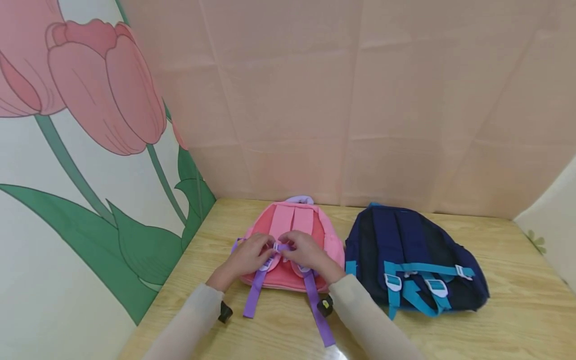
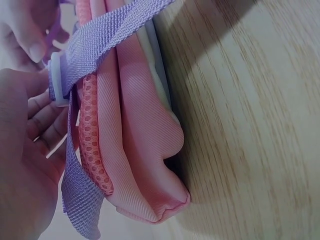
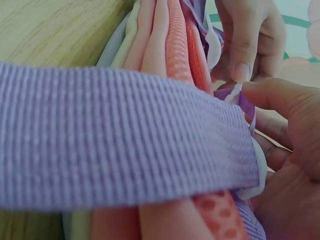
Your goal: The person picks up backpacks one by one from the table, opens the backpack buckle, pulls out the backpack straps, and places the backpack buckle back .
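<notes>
A pink child's backpack [image 1: 333,245] lies on the table with its padded shoulder straps facing up. Over its middle, my left hand [image 1: 250,254] and right hand [image 1: 307,250] meet at a purple chest strap [image 1: 284,247] with a small white buckle [image 1: 276,246]. Fingers and thumb of each hand pinch this strap from opposite sides. In the right wrist view, the white buckle piece [image 3: 234,95] sits at the fingertips, partly hidden. Purple webbing [image 2: 110,42] passes through a white strap adjuster [image 2: 59,80] beside my left hand. Two purple strap ends [image 1: 320,315] trail toward the front.
To the right, a navy backpack [image 1: 411,235] lies close to the pink one, its turquoise straps [image 1: 423,268] and white buckles on top. Behind the wooden table [image 1: 517,280] hangs a beige-pink cloth [image 1: 360,100]. A tulip-patterned wall [image 1: 90,165] borders the left side.
</notes>
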Demonstrator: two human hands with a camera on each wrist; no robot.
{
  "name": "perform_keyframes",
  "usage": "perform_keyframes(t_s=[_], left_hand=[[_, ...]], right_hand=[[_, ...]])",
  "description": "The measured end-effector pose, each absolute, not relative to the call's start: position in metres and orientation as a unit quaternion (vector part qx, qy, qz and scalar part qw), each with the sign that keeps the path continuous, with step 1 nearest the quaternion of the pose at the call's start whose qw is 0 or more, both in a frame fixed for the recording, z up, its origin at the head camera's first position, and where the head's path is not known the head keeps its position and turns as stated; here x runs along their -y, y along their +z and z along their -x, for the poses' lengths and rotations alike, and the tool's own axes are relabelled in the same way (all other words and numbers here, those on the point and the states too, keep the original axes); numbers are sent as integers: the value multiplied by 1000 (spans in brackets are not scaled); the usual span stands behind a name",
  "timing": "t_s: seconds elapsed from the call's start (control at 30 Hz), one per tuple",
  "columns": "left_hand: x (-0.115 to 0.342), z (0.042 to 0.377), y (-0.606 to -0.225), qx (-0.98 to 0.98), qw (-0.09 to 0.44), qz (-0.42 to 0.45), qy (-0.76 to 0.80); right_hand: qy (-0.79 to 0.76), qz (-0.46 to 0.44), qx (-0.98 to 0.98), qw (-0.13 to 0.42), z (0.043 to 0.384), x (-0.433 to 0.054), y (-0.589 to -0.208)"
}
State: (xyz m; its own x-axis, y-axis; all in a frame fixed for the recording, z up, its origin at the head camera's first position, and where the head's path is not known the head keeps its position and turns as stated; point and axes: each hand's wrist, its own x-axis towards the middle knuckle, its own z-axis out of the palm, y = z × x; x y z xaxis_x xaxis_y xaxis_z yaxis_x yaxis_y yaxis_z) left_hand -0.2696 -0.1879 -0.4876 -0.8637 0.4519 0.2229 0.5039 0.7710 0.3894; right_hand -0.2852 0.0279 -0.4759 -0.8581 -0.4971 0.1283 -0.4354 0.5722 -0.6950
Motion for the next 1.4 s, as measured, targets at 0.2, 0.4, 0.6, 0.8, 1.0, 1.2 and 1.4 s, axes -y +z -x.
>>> perform_keyframes(t_s=[0.2,0.4,0.6,0.8,1.0,1.2,1.4], left_hand=[[188,269,-488,938,50,249,-237],[188,268,-486,937,43,243,-246],[187,267,-484,941,44,241,-233],[187,267,-483,941,43,244,-229],[186,268,-485,938,30,244,-243],[181,271,-488,933,19,256,-254],[177,274,-491,929,41,276,-243]], right_hand=[[-378,255,-888,53,286,-24,-478],[-380,258,-887,48,286,-21,-480],[-376,266,-887,29,287,-20,-482],[-375,265,-888,28,288,-22,-486],[-382,261,-886,32,288,-26,-486],[-385,248,-888,40,287,-29,-485],[-378,249,-891,35,286,-31,-482]])
